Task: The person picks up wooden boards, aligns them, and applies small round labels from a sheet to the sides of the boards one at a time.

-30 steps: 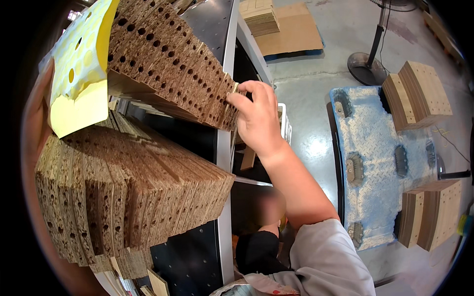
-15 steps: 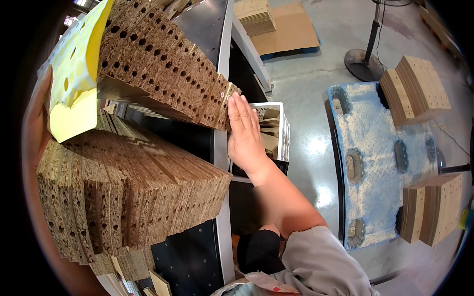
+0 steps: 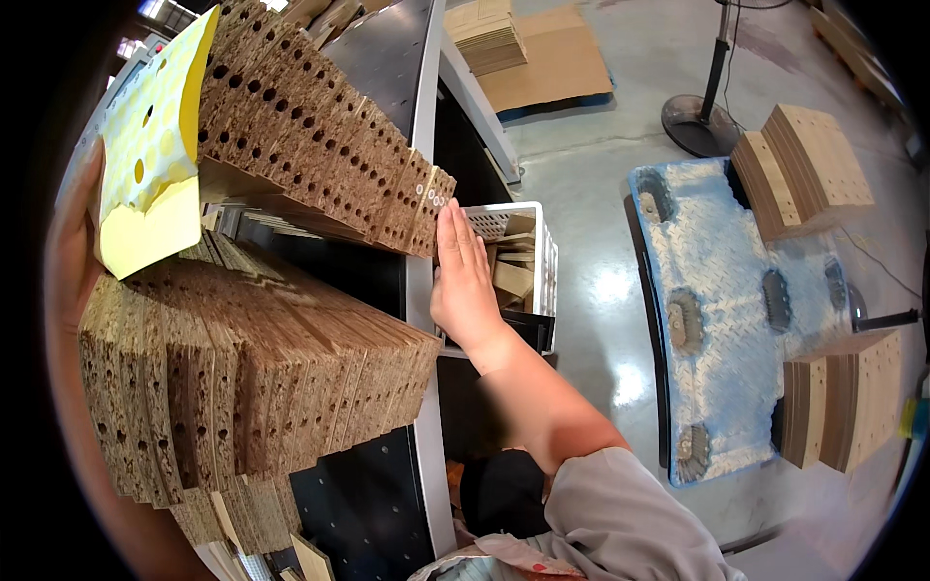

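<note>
My left hand (image 3: 79, 218), partly cut off at the dark left rim, grips a yellow sheet of round stickers (image 3: 165, 145). The sheet lies against the left end of a long row of particle boards (image 3: 300, 126) with drilled holes along their edges. At the other end of that row, my right hand (image 3: 465, 276) is stretched out flat, its fingertips touching the last boards. Several small white rings (image 3: 430, 195) show on the board edges just above those fingertips. A second row of drilled boards (image 3: 262, 378) stands nearer to me.
Both rows stand over a black table with a metal edge (image 3: 423, 300). Beyond it, a white basket (image 3: 548, 261) holds wood offcuts. A worn blue pallet (image 3: 717, 320) on the floor carries stacked boards (image 3: 823, 174). A fan stand (image 3: 702, 126) is behind it.
The view has shifted slightly, so the scene sits a little further left. My right fingertips have slid down the end boards, and more white rings show. My left hand keeps the sticker sheet.
</note>
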{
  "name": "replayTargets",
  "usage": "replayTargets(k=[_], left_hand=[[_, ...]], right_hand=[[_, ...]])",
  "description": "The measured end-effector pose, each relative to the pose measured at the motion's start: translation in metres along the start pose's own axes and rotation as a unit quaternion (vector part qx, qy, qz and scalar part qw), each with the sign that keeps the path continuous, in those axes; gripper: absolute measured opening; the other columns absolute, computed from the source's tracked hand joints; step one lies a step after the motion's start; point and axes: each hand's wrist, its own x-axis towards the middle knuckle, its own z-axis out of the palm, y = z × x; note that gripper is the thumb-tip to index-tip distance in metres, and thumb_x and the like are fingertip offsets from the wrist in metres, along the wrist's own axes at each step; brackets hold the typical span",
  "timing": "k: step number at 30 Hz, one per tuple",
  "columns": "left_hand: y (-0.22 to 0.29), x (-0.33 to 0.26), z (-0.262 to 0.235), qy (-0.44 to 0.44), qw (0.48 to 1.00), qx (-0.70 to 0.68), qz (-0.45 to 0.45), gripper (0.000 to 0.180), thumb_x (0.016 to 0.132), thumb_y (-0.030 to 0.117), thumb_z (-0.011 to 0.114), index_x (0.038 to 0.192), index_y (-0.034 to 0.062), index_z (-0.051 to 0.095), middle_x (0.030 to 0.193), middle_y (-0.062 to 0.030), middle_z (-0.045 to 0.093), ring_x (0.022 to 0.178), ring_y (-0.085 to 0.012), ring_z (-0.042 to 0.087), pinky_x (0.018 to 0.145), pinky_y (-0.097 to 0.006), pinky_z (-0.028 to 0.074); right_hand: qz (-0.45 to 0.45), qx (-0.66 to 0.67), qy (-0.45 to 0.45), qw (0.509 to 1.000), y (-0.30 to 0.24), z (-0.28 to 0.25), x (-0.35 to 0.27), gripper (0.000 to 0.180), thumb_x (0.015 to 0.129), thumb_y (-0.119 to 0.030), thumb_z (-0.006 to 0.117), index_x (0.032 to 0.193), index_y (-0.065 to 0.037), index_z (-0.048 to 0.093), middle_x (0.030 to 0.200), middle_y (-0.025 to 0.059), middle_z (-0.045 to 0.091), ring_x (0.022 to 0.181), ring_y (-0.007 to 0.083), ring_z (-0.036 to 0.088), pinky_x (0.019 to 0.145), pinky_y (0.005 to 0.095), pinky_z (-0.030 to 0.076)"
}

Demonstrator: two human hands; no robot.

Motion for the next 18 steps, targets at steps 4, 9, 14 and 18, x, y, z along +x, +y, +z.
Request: replayTargets(k=[4, 9, 14, 18], left_hand=[[0.007, -0.006, 0.006, -0.066, 0.997, -0.022, -0.019, 0.047, 0.092, 0.03, 0.05, 0.127, -0.0005, 0.043, 0.12, -0.009, 0.052, 0.103, -0.0126, 0.055, 0.083, -0.023, 0.047], [0.005, -0.014, 0.025, -0.055, 0.971, -0.232, -0.002, 0.041, 0.091, 0.026, 0.052, 0.122, 0.0002, 0.047, 0.119, -0.0081, 0.053, 0.107, -0.0157, 0.052, 0.092, -0.029, 0.041], [0.038, -0.047, -0.016, 0.192, 0.932, -0.272, 0.147, 0.041, 0.09, 0.02, 0.052, 0.124, -0.0017, 0.044, 0.122, -0.0112, 0.051, 0.112, -0.0213, 0.049, 0.096, -0.031, 0.037], [0.054, -0.192, -0.029, 0.189, 0.902, -0.356, 0.154, 0.041, 0.093, 0.023, 0.043, 0.124, -0.0039, 0.044, 0.123, -0.0145, 0.05, 0.113, -0.0244, 0.048, 0.098, -0.037, 0.035]], right_hand=[[0.04, 0.059, 0.018, 0.997, 0.011, -0.008, -0.034, 0.067, 0.074, 0.01, 0.045, 0.137, 0.0, 0.025, 0.139, 0.0172, 0.03, 0.131, 0.0311, 0.026, 0.107, 0.0416, 0.023], [0.073, 0.065, -0.032, 0.995, 0.017, -0.04, -0.131, 0.065, 0.069, 0.008, 0.049, 0.132, 0.001, 0.032, 0.133, 0.0182, 0.038, 0.124, 0.0348, 0.035, 0.104, 0.0402, 0.028], [0.114, -0.044, -0.178, 0.976, 0.029, -0.092, -0.22, 0.056, 0.067, 0.005, 0.052, 0.122, 0.001, 0.043, 0.12, 0.0193, 0.048, 0.115, 0.0359, 0.043, 0.098, 0.0432, 0.034], [0.061, 0.009, -0.114, 0.992, 0.0, -0.133, -0.235, 0.048, 0.069, 0.003, 0.053, 0.117, 0.0, 0.047, 0.113, 0.0199, 0.051, 0.107, 0.0373, 0.047, 0.093, 0.044, 0.037]])
